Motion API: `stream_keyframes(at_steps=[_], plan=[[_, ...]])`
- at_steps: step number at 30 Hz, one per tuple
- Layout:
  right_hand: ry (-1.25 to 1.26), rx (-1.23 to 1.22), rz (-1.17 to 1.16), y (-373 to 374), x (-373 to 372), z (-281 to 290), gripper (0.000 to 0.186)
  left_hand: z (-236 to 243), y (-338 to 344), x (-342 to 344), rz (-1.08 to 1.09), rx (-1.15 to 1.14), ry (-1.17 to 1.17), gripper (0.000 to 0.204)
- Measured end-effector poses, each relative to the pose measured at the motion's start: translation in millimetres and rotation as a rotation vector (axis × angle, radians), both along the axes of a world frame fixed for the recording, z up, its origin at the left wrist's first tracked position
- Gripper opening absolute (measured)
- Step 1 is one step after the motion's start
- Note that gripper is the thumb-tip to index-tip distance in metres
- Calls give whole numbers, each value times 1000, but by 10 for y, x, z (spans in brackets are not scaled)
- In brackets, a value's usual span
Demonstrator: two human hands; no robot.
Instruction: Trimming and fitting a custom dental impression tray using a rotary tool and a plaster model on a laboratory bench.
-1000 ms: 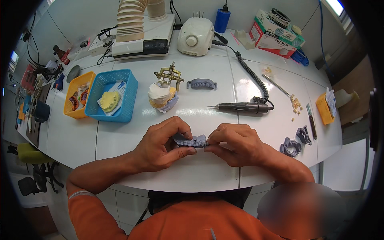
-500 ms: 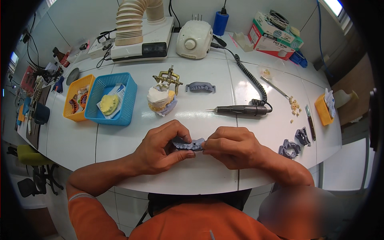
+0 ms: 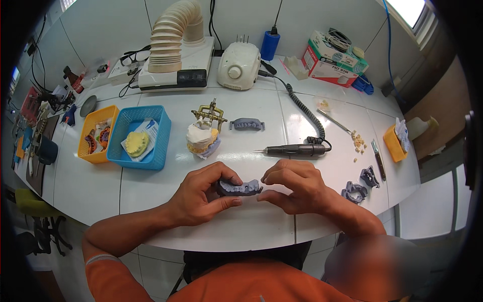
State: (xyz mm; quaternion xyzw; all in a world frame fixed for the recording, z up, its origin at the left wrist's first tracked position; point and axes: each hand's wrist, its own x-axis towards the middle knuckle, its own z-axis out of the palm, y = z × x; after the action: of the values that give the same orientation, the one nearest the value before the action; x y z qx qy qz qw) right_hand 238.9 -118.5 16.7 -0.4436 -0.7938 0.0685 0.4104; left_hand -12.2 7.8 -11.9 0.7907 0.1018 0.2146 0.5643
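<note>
My left hand [image 3: 201, 194] grips a grey dental model [image 3: 238, 189], with fingers over it and the thumb along its near side. My right hand [image 3: 297, 189] is at the model's right end, thumb and index finger apart, nothing visible held between them. Beyond my hands stand a white-and-yellow plaster cast [image 3: 200, 141] with a brass articulator [image 3: 211, 113] and another grey model [image 3: 246, 125]. A black handpiece [image 3: 297, 150] with a coiled cord lies above my right hand. Two grey printed pieces [image 3: 354, 192] lie to the right of it.
Yellow [image 3: 88, 151] and blue [image 3: 153, 153] baskets stand left. A metal instrument [image 3: 333, 121], small tooth-coloured pieces [image 3: 358, 141], a knife [image 3: 378, 161] and a yellow container [image 3: 395, 143] are at right. A white control unit [image 3: 239, 65] and an extraction unit [image 3: 173, 75] stand at the back.
My right thumb and index finger have opened and moved slightly off the model's right end. My left hand still holds it. The camera view has shifted, so the bench appears lower.
</note>
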Motion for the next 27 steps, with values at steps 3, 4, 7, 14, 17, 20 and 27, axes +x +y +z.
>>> stream_keyframes(at_steps=[3, 4, 7, 14, 17, 20, 27], plan=[[23, 108, -274, 171, 110, 141, 15, 13, 13, -6, 10, 6, 36, 36], [-18, 23, -362, 273, 169, 184, 11, 5, 20, -18, 6, -7, 55, 36], [-211, -126, -506, 569, 320, 237, 11, 52, 8, -46, -19, -60, 104, 40], [-416, -317, -519, 865, 254, 64, 21, -83, 4, -5, 1, -334, -33, 52], [-383, -366, -525, 811, 191, 200, 22, 4, 42, -17, -15, -366, 44, 55], [-222, -329, -479, 679, 175, 307, 25, -18, 49, -21, -14, -370, 27, 52], [233, -222, -239, 114, -57, 179, 33, 0, 3, -12, 8, -423, 51, 50]])
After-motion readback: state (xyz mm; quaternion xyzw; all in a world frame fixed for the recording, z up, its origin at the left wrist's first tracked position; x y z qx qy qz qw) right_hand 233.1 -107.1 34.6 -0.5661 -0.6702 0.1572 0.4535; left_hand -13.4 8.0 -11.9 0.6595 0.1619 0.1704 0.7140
